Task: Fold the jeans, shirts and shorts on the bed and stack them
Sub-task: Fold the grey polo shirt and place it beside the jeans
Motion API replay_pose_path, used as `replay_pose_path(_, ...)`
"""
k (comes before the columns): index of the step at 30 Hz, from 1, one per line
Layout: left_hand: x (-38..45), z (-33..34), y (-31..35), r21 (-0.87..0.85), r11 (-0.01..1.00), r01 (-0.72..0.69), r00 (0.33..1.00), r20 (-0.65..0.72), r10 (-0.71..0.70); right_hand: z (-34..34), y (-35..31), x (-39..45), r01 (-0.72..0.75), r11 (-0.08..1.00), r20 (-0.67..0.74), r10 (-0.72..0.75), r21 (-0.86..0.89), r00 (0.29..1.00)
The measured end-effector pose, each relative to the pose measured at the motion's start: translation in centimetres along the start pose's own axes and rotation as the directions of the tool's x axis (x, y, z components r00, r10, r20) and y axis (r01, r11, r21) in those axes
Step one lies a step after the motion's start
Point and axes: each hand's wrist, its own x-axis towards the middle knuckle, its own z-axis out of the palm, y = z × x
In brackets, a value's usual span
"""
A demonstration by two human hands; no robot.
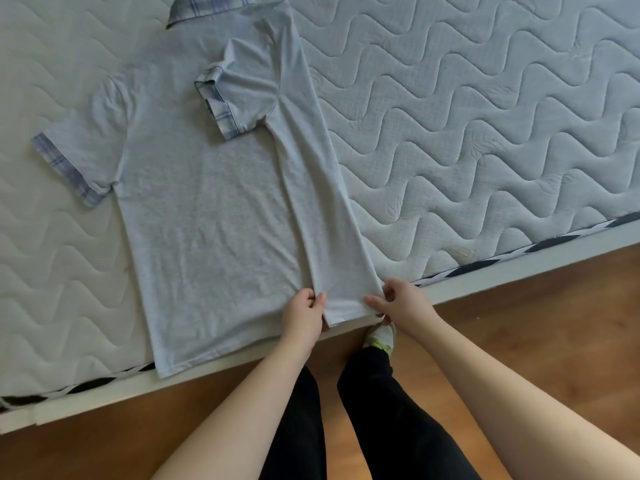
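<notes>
Head view: grey polo shirt (207,209) lies flat on the quilted mattress (485,116), its right side folded inward. Your left hand (304,315) and right hand (398,303) each pinch the folded panel's hem at the mattress's near edge.

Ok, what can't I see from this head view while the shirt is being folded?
- Shirt collar: cut off by the top edge.
- Jeans, shorts, any stack: none in the frame.
- Hem corners under the left hand and right hand: covered by the fingers.
- Shirt front: turned down against the mattress.
</notes>
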Motion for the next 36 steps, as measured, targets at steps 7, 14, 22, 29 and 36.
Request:
replay_pose_path(7, -1.4, -0.4, -0.3, -0.130, 0.990, 0.060, 0.998, -0.027, -0.064, 1.8, 1.2, -1.6, 0.204, 0.964, 0.014, -0.204, -0.171, 0.979)
replay_pose_path(14, -3.4, -0.9, 1.9, -0.489, 0.860, 0.146, 0.953, 0.302, 0.010, 3.7, 1.7, -3.0, 0.153, 0.988, -0.166, -0.146, 0.032, 0.975)
replay_pose_path(22, -3.8, -1.5, 5.3, -0.576, 0.800, 0.169, 0.921, 0.381, 0.079, 5.1, -0.6, -2.8, 0.036, 0.919, -0.298, 0.090, 0.392, 0.950)
replay_pose_path(29, -3.2, -1.8, 2.0, -0.201, 0.978, 0.048, 0.978, 0.208, -0.005, 4.8, 0.7, -2.6, -0.043, 0.999, -0.360, 0.046, 0.017, 0.932)
replay_pose_path(36, -2.6, -1.2, 0.7, 0.373, 0.928, 0.000, 0.999, -0.030, 0.012, 4.2, 1.9, -2.2, -0.112, 0.991, -0.309, 0.085, -0.072, 0.947)
